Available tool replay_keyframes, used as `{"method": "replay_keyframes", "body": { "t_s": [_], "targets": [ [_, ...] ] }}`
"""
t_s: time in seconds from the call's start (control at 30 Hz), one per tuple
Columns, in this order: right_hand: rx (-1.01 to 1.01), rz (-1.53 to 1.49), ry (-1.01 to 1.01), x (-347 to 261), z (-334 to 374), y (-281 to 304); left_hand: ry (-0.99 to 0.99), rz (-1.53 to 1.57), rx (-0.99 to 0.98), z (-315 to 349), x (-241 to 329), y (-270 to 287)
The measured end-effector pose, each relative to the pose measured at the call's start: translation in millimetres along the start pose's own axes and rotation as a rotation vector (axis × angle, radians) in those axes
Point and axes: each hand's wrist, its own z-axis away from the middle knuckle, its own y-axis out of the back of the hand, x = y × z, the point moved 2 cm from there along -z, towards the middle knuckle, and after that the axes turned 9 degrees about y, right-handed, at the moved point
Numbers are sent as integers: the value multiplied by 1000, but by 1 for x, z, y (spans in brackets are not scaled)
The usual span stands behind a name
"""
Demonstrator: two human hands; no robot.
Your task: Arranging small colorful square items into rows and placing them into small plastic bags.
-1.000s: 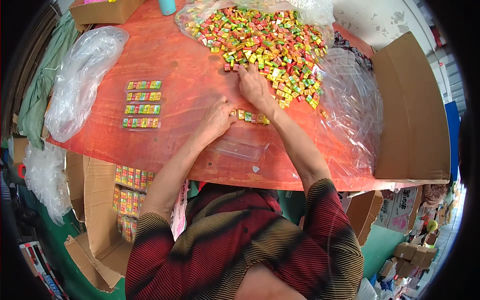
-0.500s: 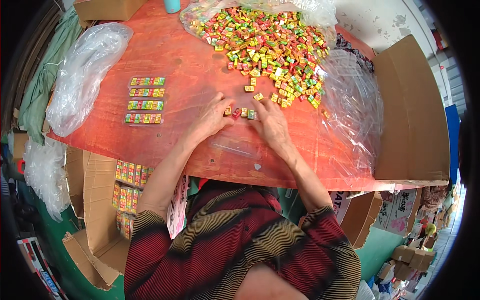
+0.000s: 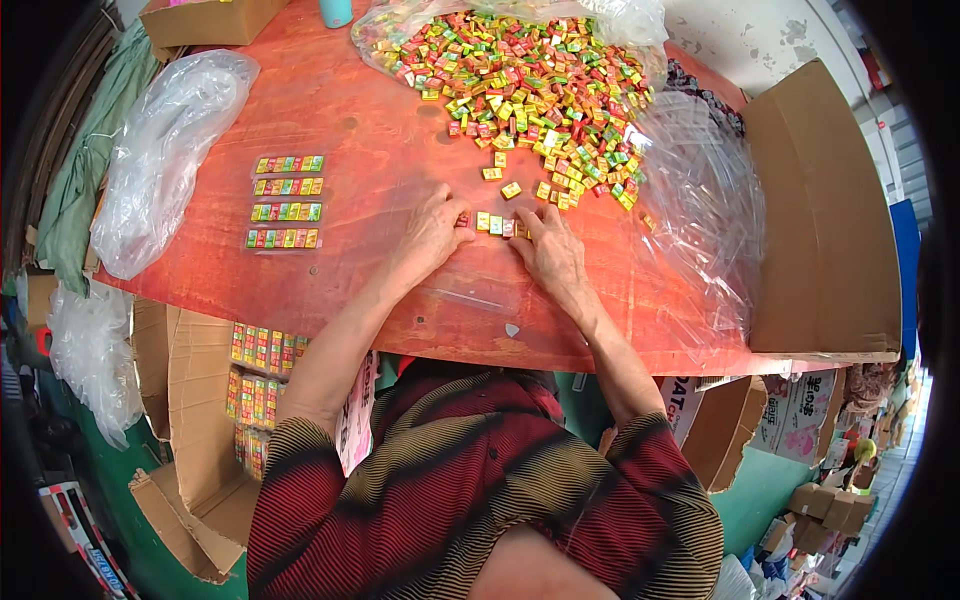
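Observation:
A short row of small coloured boxes [image 3: 496, 225] lies on the red table between my hands. At its left end my left hand [image 3: 432, 238] pinches a small red box [image 3: 463, 218] between thumb and fingers, slightly apart from the row. My right hand [image 3: 553, 252] has thumb and fingertips closed on the box at the right end, which they partly cover. A clear plastic sleeve [image 3: 465, 297] lies flat just below the row. Several loose yellow boxes [image 3: 511, 190] sit just above my right hand, near a large heap of such boxes [image 3: 530, 85].
Left on the table [image 3: 370, 130] are several packed strips of boxes [image 3: 285, 212] and a crumpled clear bag [image 3: 170, 150]. At right, clear plastic sleeves [image 3: 700, 220] lie beside an upright cardboard panel [image 3: 825, 215]. Below the table's left edge, an open carton [image 3: 205, 400] holds packed strips.
The tilted red box between my hands is gone from there; the row now shows yellow and white faces in line. My left fingers have closed on a red box. The view has shifted slightly.

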Motion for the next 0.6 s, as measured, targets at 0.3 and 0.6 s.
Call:
{"method": "replay_keyframes", "body": {
  "t_s": [0.3, 0.6],
  "targets": [
    [-8, -176, 125, -3, -7, 0, -34, -20, 11, -2, 10, 1],
    [-33, -220, 113, -5, -7, -1, -97, -35, 22, -6, 3, -8]
  ]
}}
